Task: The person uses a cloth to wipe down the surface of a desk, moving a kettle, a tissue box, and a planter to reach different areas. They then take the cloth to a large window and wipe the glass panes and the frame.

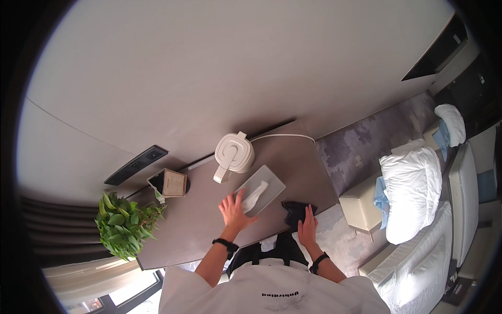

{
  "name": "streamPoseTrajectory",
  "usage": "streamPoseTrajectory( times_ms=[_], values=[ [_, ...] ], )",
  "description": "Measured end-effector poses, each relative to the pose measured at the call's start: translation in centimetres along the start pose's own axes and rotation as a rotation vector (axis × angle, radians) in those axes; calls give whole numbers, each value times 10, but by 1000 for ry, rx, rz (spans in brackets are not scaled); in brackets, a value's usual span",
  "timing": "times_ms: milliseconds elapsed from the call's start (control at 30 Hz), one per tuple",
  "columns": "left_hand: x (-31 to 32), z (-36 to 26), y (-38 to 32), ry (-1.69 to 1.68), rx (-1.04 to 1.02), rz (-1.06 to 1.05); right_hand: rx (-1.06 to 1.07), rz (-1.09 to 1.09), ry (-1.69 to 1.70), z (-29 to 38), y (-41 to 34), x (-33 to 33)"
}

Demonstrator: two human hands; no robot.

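Note:
A grey tissue box (270, 191) with a white tissue (257, 195) sticking out of its top sits at an angle on the brown desk (196, 227). My left hand (234, 214) spans the box's left end, fingers at one corner and thumb near the other. At the desk's front edge, to the right, a crumpled dark cloth (294, 216) lies under my right hand (308, 227), whose fingers rest on its right side. Behind the tissue box stands a cream electric kettle (234, 151), its handle pointing toward me.
A white cord (284, 136) runs from the kettle over the desk's right end. On the left are a card holder (174, 183) and a leafy potted plant (121, 223), below a wall socket panel (137, 165). Bedding (411, 192) lies on a cream stool (361, 208) at right.

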State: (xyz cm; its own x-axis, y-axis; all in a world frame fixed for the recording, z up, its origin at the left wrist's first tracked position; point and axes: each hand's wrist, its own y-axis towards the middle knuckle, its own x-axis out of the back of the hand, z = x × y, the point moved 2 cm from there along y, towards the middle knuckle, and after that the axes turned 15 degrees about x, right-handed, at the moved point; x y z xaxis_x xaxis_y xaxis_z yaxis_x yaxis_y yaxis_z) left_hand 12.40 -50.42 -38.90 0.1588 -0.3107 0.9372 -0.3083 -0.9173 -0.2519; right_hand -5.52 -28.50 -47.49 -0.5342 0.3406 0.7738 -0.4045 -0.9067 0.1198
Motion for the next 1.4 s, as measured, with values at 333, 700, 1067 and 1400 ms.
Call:
streamPoseTrajectory(
  times_ms=[333,700,1067,1400],
  values=[
    [8,88,-60,-98,257,-80,423,269,-140,-1,107,-11],
    [30,82,-108,-125,380,-145,308,160,-249,-5,292,-64],
    [11,44,-124,-218,251,-36,70,105,-270,-80,269,-25],
    [-5,-43,-35,-153,-11,3,-8,196,-168,-74,59,13]
  ],
)
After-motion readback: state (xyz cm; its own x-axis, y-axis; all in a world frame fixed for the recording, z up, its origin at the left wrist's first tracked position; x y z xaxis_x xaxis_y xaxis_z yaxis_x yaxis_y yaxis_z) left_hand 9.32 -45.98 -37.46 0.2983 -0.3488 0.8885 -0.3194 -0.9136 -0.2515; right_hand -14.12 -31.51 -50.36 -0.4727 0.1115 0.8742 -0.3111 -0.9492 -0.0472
